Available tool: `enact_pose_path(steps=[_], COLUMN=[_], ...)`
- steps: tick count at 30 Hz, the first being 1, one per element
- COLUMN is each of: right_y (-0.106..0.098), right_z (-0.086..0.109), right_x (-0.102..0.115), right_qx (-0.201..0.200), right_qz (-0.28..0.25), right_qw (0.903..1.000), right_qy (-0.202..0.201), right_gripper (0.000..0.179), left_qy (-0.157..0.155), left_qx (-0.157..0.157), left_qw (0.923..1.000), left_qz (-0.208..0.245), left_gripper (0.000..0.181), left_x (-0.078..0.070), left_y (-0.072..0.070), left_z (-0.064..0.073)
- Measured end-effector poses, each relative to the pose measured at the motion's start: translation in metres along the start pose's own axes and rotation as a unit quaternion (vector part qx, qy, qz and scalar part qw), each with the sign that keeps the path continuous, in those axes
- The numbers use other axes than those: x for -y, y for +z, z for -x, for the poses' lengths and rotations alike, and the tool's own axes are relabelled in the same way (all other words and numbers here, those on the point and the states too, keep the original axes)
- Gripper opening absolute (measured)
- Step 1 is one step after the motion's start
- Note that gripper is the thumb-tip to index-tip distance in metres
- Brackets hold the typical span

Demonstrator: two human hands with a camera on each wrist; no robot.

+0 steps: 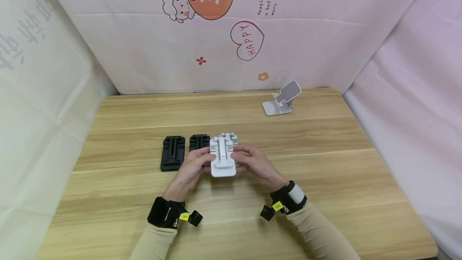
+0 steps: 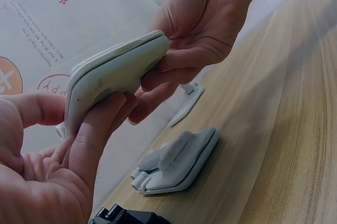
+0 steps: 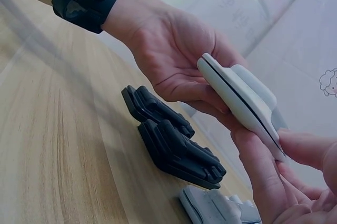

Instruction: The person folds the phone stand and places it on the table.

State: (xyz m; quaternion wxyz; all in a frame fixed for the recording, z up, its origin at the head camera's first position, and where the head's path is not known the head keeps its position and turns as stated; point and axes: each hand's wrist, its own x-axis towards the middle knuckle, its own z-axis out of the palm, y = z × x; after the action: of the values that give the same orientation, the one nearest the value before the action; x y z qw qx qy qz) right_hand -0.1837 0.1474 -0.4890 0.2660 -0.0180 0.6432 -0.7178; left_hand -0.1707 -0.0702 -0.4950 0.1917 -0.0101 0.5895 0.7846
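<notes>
A white folded phone stand [image 1: 223,164] is held up above the table between both hands. My left hand [image 1: 191,168] grips its left edge, thumb on the upper face and fingers underneath. On the right edge, my right hand [image 1: 258,166] pinches it the same way. The pale underside with round pads shows in the left wrist view. Just behind it, a second white folded phone stand [image 2: 176,163] lies on the table, mostly hidden in the head view. To the left lie two black folded phone stands, an outer one [image 1: 173,153] and an inner one [image 1: 199,141] partly covered by my left hand.
Near the back right of the wooden table [image 1: 325,147] stands an unfolded white phone stand [image 1: 285,98], its plate tilted up. A printed white cloth [image 1: 155,59] hangs along the table's back edge. More cloth hangs at both sides.
</notes>
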Motion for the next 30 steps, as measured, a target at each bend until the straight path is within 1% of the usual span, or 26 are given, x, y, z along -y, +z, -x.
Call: enact_pose_path(steps=[6,13,22,27,30], right_y=[0.000,0.001,-0.003,-0.010,-0.019], right_z=[0.000,-0.001,-0.001,-0.001,-0.003], right_x=[0.000,0.000,-0.001,0.001,0.002], right_qx=[-0.006,-0.021,-0.023,-0.032,-0.040], right_qz=[0.002,0.019,0.038,0.037,0.028], right_qw=[1.0000,0.9996,0.9990,0.9987,0.9986], right_qy=[0.006,0.009,0.000,-0.013,-0.020], right_gripper=[0.048,0.048,0.051,0.049,0.049], left_qy=[0.002,0.000,-0.014,-0.019,-0.011], left_qx=[0.006,0.004,-0.011,-0.029,-0.020], left_qw=[1.0000,1.0000,0.9997,0.9994,0.9994], left_qz=[-0.003,-0.003,-0.015,0.006,0.025], left_gripper=[0.049,0.049,0.049,0.047,0.046], left_x=[0.000,0.001,0.001,-0.001,-0.001], left_y=[0.000,0.000,0.001,0.002,-0.001], left_z=[0.000,0.000,-0.001,-0.001,-0.002])
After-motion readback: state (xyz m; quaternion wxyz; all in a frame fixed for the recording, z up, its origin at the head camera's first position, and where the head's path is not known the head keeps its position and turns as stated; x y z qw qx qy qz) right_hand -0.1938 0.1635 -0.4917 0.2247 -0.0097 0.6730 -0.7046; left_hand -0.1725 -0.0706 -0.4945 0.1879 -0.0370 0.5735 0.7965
